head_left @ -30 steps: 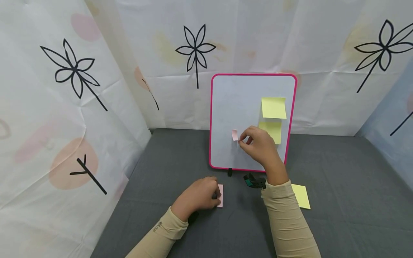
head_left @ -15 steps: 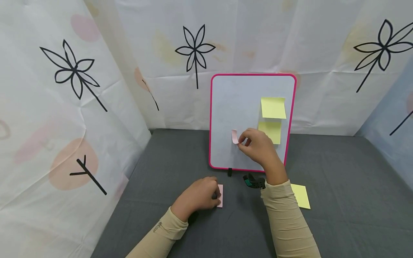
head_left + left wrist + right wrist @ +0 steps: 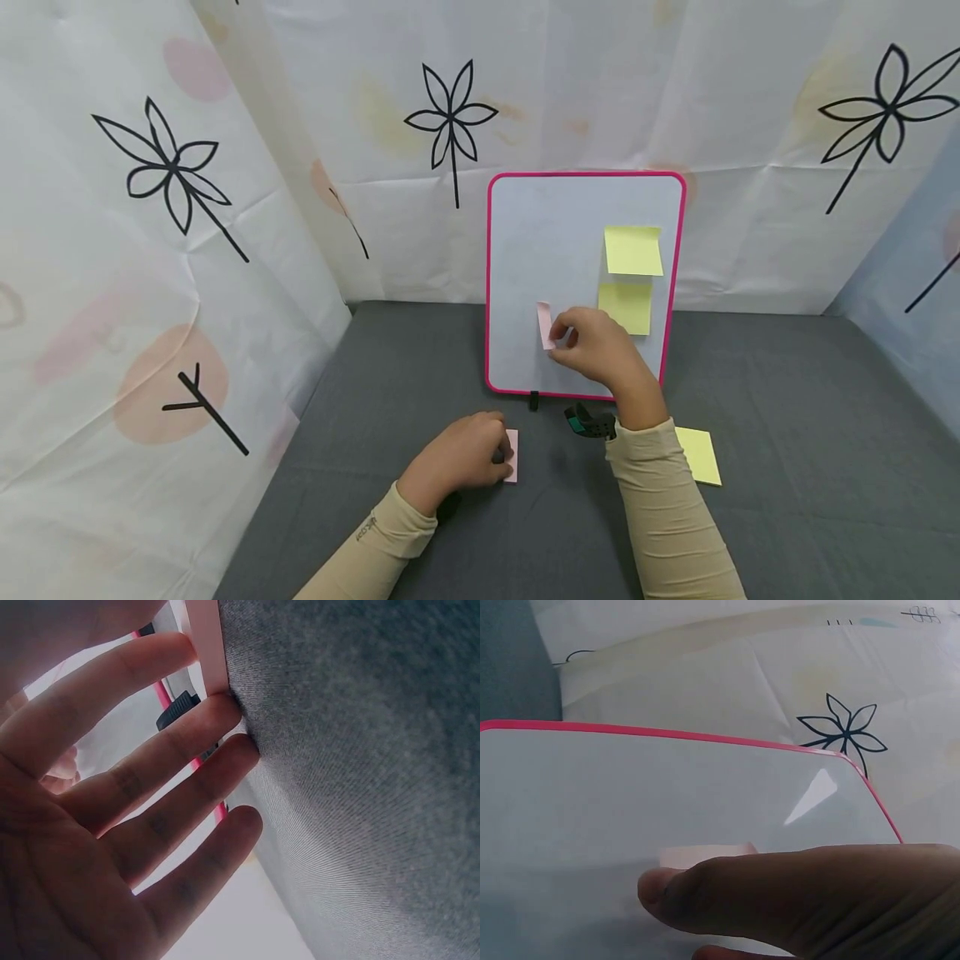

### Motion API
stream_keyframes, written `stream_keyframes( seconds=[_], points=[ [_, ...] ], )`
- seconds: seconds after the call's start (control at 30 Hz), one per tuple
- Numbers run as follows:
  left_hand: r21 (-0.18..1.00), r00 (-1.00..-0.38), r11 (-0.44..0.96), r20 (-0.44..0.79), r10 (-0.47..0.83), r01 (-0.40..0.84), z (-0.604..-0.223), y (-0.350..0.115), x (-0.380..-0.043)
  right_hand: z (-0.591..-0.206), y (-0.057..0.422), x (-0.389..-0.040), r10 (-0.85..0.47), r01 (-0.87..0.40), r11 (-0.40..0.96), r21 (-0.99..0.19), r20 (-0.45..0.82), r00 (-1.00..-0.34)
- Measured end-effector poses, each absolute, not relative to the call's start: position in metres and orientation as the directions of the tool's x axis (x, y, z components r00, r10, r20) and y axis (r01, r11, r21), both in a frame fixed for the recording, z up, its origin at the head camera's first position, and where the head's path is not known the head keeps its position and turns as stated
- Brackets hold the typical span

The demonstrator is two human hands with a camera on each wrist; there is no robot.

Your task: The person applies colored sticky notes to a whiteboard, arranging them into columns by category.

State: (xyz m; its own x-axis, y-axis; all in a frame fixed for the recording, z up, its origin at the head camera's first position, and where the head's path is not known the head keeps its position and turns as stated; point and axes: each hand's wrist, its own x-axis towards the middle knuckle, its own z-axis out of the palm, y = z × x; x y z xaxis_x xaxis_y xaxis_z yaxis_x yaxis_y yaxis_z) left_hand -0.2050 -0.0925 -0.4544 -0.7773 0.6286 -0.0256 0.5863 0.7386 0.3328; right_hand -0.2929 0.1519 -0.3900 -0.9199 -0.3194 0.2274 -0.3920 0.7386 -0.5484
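Observation:
Against the whiteboard (image 3: pixel 517 242) with its pink frame, my right hand (image 3: pixel 600 346) pinches the lower end of a pink sticky note (image 3: pixel 543 323). The note's upper end lies on the board. In the right wrist view, the thumb covers part of the pink note (image 3: pixel 705 854). Down on the table, my left hand (image 3: pixel 465 454) holds a pink sticky note pad (image 3: pixel 513 456) between thumb and fingers, hiding most of it. The left wrist view has fingertips against the edge of this pad (image 3: pixel 206 646).
Two yellow sticky notes, an upper one (image 3: pixel 633 250) and a lower one (image 3: pixel 628 308), hang on the board's right side. A yellow sticky note pad (image 3: pixel 699 456) lies beside the right forearm on the grey tablecloth (image 3: pixel 810 433). A black foot (image 3: pixel 534 401) supports the board.
My right hand has moved slightly down the board, and the pink note's lower end has straightened downward with it. The left hand has stayed on the pink pad.

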Motion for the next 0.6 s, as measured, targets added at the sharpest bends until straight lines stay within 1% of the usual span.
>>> stream_keyframes(
  seconds=[0.2, 0.47, 0.6],
  points=[
    [0.344, -0.785, 0.742, -0.023, 0.619, 0.575, -0.453, -0.092, -0.205, -0.387, 0.152, -0.290, -0.339, -0.390, 0.739, -0.549, 0.197, -0.920],
    [0.306, -0.776, 0.745, -0.032, 0.630, 0.593, -0.447, -0.091, -0.210, -0.382, 0.154, -0.287, -0.340, -0.394, 0.745, -0.538, 0.201, -0.919],
    [0.322, -0.777, 0.732, 0.016, 0.630, 0.600, -0.444, -0.092, -0.213, -0.382, 0.155, -0.285, -0.336, -0.390, 0.744, -0.542, 0.200, -0.920]
  ],
)
